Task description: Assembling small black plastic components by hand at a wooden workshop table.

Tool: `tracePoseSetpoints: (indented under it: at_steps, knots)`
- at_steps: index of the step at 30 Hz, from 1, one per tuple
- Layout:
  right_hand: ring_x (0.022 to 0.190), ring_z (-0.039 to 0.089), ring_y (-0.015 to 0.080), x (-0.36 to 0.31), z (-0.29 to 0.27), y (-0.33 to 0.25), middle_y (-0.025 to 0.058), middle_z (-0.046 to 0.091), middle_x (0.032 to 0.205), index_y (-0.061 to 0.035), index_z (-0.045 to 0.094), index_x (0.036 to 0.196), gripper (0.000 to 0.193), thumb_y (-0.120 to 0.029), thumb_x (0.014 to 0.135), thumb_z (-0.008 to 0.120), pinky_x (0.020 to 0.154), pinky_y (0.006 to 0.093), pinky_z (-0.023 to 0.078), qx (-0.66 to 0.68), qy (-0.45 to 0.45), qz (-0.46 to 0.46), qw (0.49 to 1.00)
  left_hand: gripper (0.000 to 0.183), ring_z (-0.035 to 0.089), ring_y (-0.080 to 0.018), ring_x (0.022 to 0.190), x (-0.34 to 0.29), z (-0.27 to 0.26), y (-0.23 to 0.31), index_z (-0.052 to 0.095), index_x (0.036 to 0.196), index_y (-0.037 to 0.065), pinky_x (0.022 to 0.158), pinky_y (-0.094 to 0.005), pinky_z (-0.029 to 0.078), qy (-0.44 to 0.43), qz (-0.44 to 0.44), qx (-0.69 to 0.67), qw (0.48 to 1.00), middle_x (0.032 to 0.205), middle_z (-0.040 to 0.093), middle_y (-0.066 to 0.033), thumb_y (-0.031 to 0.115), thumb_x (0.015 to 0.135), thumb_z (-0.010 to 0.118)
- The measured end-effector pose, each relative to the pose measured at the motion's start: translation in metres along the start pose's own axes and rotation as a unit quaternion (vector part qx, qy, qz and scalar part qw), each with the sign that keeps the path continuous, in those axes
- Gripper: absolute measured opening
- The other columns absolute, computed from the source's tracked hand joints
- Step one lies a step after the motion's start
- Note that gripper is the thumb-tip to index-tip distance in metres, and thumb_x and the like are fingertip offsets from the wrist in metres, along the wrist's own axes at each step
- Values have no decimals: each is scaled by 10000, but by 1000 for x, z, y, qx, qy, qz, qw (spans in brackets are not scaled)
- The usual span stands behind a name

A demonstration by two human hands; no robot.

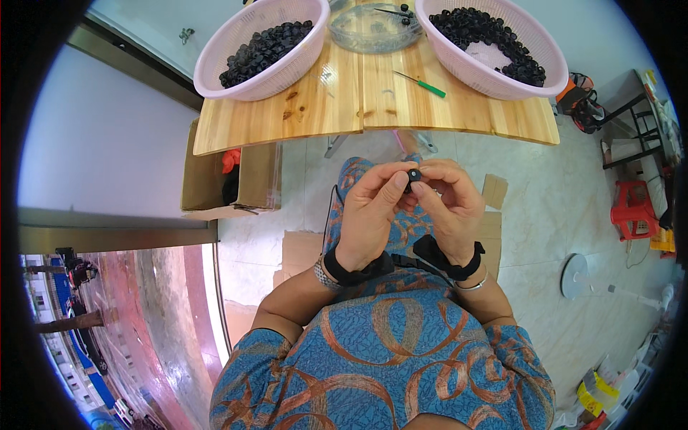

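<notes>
The left hand (369, 215) and right hand (459, 208) meet, thumbs and fingers pinching a small black piece (413, 176) between them, held above the lap, short of the surface (330, 107). The piece bears a pale spot, too small to tell whether it is a marking. On the wooden surface lies a thin tool with a green handle (431, 89); any lettering on it is too fine to read. Beyond stand a left pink basket (287, 82) and a right pink basket (494, 86), both holding many black parts (269, 51), with a clear round dish (373, 44) between. At lower right, the print on a yellow package (596, 393) is illegible.
</notes>
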State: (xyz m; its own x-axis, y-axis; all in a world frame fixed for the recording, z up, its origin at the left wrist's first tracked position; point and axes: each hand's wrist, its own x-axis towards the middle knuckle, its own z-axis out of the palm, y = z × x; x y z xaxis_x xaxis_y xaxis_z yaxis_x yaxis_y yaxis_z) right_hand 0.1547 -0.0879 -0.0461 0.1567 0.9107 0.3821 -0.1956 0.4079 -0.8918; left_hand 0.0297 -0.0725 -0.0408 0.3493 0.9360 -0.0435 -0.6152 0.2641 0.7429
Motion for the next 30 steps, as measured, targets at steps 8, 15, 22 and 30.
tracePoseSetpoints:
  at_steps: [8,15,22,30]
  knots:
    - [850,558,131,2,-5,11,127,552,1055,36,554,1017,242,71,782,599,756,246,471,1,39,-42,998,214,550,-80,705,10,8,-3,597,1053,19,629,-204,465,15,52,93,994,871,612,-29,152,897,536]
    - [869,579,143,12,-11,12,137,580,1033,37,545,1010,217,69,798,574,769,261,487,129,69,16,989,231,538,-76,764,19,3,0,582,1084,34,646,-195,442,13,-32,-19,999,906,607,-34,169,907,519]
    - [841,589,152,20,-27,12,122,607,958,20,557,1017,180,1,838,547,733,264,498,262,63,93,959,243,552,-112,835,28,-9,8,551,1116,36,694,-220,468,66,-49,-49,995,1007,598,-78,156,909,507]
    - [833,577,145,22,-28,12,109,602,947,16,559,1043,210,-3,833,556,739,262,487,294,50,118,947,255,570,-178,1012,30,-9,18,528,1141,19,846,-255,497,51,-29,-42,997,1132,556,-128,24,891,478]
